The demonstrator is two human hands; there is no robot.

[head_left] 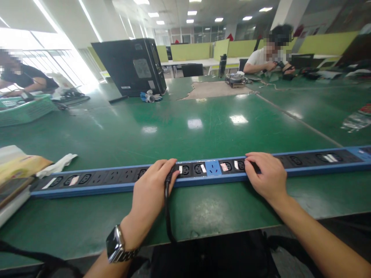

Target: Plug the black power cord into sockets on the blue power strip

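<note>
A long blue power strip with black sockets and small white and pink stickers lies across the green table in front of me. My left hand, with a watch on its wrist, is closed around the plug end of a black power cord at the strip. The cord hangs down towards the table's front edge. Whether the plug sits fully in a socket is hidden by my fingers. Farther right, my right hand grips the strip, its thumb near the front side and its fingers over the top.
A black computer case stands at the back left, with blue-and-white gloves beside it. A green basket and yellow packaging are on the left. Two people sit across the table. A clear plastic bag lies at the right.
</note>
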